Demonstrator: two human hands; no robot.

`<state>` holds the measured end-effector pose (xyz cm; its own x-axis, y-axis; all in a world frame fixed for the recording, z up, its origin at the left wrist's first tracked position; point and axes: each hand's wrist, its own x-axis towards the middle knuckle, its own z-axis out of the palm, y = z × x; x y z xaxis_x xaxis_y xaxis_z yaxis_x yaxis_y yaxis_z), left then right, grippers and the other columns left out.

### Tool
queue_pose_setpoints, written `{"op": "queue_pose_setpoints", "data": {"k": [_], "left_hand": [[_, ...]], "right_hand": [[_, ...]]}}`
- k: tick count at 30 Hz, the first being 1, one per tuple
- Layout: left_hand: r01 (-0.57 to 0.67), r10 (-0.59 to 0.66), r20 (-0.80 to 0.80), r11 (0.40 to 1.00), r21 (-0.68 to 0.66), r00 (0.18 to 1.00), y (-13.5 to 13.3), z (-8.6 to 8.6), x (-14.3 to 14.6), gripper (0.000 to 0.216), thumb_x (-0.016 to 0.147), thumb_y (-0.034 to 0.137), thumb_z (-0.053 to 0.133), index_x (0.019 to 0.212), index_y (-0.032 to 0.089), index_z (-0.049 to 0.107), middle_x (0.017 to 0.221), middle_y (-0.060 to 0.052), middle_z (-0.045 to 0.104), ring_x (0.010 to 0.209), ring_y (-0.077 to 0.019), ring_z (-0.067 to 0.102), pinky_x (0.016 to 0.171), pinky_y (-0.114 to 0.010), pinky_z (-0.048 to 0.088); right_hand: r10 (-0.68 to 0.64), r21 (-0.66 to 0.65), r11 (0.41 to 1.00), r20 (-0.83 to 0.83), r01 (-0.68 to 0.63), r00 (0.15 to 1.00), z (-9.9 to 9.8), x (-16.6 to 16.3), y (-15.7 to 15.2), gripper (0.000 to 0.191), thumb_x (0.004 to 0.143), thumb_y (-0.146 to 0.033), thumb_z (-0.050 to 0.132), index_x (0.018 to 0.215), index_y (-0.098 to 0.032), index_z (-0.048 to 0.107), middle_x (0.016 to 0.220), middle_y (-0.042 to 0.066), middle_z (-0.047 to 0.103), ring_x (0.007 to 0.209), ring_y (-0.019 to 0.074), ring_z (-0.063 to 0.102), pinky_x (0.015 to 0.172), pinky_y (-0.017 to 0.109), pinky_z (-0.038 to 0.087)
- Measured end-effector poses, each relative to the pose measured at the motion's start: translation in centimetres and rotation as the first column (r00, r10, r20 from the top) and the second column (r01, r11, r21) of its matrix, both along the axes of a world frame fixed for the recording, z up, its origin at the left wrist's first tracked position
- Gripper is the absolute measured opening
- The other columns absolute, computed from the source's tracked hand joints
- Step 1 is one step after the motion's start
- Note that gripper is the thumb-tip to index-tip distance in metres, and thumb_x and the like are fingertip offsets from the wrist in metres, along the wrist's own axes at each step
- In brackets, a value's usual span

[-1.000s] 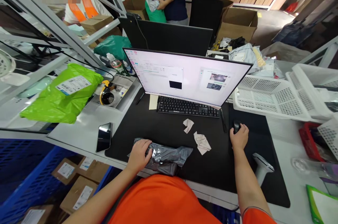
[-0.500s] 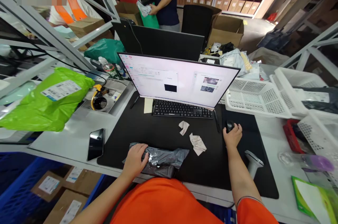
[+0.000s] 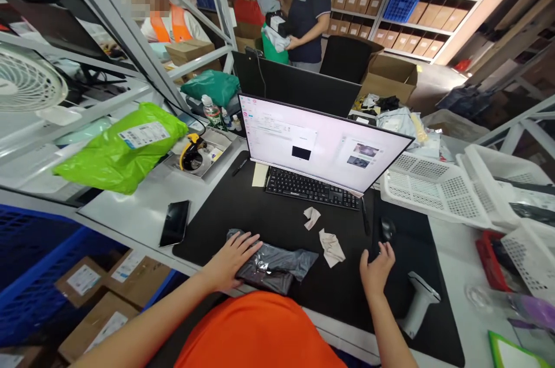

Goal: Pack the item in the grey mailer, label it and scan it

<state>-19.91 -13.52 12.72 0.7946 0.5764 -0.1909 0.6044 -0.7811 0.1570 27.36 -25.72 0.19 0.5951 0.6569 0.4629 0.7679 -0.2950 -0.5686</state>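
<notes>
My left hand (image 3: 234, 261) lies flat with fingers outstretched on the left end of a dark grey plastic mailer bag (image 3: 277, 269), which rests at the front of the black desk mat (image 3: 247, 212). Just short of the black mouse (image 3: 387, 229), my right hand (image 3: 376, 268) hovers with thumb and fingers apart and nothing between them. To its right a light grey barcode scanner (image 3: 420, 304) lies on the mat. Two crumpled paper scraps (image 3: 332, 247) sit between the bag and the keyboard (image 3: 312, 187). Behind the keyboard stands a lit monitor (image 3: 321, 139).
On the left are a phone (image 3: 174, 223), a bright green parcel (image 3: 121, 148) and a tray with a tape dispenser (image 3: 193, 153). White baskets (image 3: 433, 186) line the right side. Blue crates with boxes (image 3: 84, 281) stand below left. Across the desk, a person (image 3: 310, 15) holds packages.
My right hand has let go of the mouse and drawn back toward me. My left hand stays on the bag, its fingers more spread. The view has swung left.
</notes>
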Motion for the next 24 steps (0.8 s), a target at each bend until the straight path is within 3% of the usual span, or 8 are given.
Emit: {"op": "queue_pose_setpoints", "data": {"k": [4, 9, 14, 19, 24], "left_hand": [[-0.036, 0.037, -0.013, 0.999, 0.034, 0.999, 0.4, 0.2, 1.2, 0.111, 0.061, 0.028, 0.08, 0.161, 0.018, 0.032, 0.15, -0.02, 0.052, 0.139, -0.0398, 0.048, 0.121, -0.056, 0.031], [0.01, -0.01, 0.005, 0.998, 0.055, 1.0, -0.3, 1.1, 1.6, 0.104, 0.055, 0.021, 0.082, 0.152, 0.017, 0.044, 0.144, -0.022, 0.054, 0.134, -0.0415, 0.05, 0.12, -0.06, 0.031], [0.024, -0.043, 0.103, 0.984, 0.177, 0.994, -2.2, 2.5, 0.4, 0.1, 0.064, 0.011, 0.068, 0.158, 0.026, 0.038, 0.145, -0.014, 0.054, 0.139, -0.0349, 0.047, 0.126, -0.061, 0.022], [-0.035, -0.097, 0.307, 0.917, 0.397, 0.947, -3.3, 3.3, -0.1, 0.075, 0.084, 0.001, 0.05, 0.15, 0.038, 0.051, 0.131, -0.005, 0.063, 0.134, -0.024, 0.054, 0.128, -0.05, 0.024], [-0.131, -0.222, 0.405, 0.72, 0.682, 0.887, -4.0, 4.2, 0.5, 0.053, 0.093, 0.009, 0.058, 0.135, 0.04, 0.064, 0.114, -0.002, 0.067, 0.123, -0.0186, 0.061, 0.128, -0.043, 0.025]], "right_hand": [[0.125, 0.069, 0.99, -0.036, -0.122, 0.992, 1.6, -3.8, -1.3, 0.057, 0.094, -0.034, 0.052, 0.148, -0.017, 0.043, 0.142, 0.025, 0.043, 0.142, 0.0437, 0.038, 0.11, 0.071, 0.037], [0.229, 0.124, 0.97, -0.204, -0.207, 0.952, 2.6, -8.2, -1.9, 0.044, 0.094, -0.032, 0.054, 0.137, -0.023, 0.053, 0.136, 0.019, 0.05, 0.133, 0.0415, 0.047, 0.108, 0.07, 0.04], [0.437, 0.122, 0.896, -0.407, -0.426, 0.802, 4.7, -11.9, -2.5, 0.036, 0.096, -0.039, 0.058, 0.13, -0.028, 0.057, 0.133, 0.015, 0.055, 0.125, 0.0356, 0.055, 0.102, 0.062, 0.049], [0.597, 0.206, 0.789, -0.479, -0.579, 0.643, 8.6, -12.9, -1.0, 0.057, 0.096, -0.049, 0.059, 0.146, -0.025, 0.045, 0.144, 0.016, 0.052, 0.132, 0.032, 0.055, 0.11, 0.057, 0.046], [0.685, 0.192, 0.623, -0.601, -0.759, 0.411, 12.8, -12.7, 1.1, 0.111, 0.073, -0.078, 0.073, 0.16, -0.024, 0.029, 0.16, 0.02, 0.038, 0.146, 0.0394, 0.043, 0.118, 0.059, 0.036]]}}
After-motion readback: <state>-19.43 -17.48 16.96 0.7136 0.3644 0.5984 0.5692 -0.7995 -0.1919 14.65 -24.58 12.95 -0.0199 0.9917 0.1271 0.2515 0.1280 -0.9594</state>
